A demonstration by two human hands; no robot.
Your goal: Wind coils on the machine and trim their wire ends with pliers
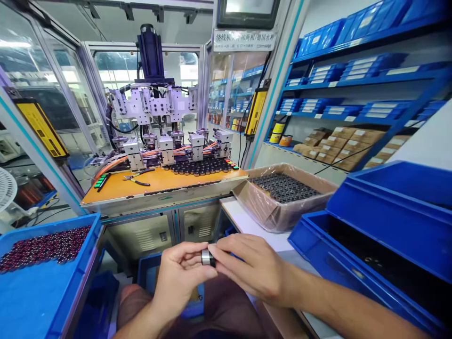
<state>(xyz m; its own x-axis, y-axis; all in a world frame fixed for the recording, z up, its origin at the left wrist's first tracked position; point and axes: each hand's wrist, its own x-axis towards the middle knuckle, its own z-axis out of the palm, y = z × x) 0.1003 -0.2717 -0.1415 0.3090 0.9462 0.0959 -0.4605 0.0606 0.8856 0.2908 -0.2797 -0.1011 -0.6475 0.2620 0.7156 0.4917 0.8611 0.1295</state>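
Note:
In front of my lap, a small silver metal ring with a black end piece point(206, 257) sits between my two hands. My left hand point(178, 270) pinches the silver side between thumb and fingers. My right hand point(252, 266) is closed at the black side, its thumb and fingertips pressed against the part. The fingers hide much of the black end.
Ahead stands a winding machine point(155, 103) above an orange worktop point(158, 182) with round black parts point(199, 166) and pliers point(137, 181). A lined carton point(268, 214) and blue bins point(353, 263) stand right, a blue tray point(28, 301) left.

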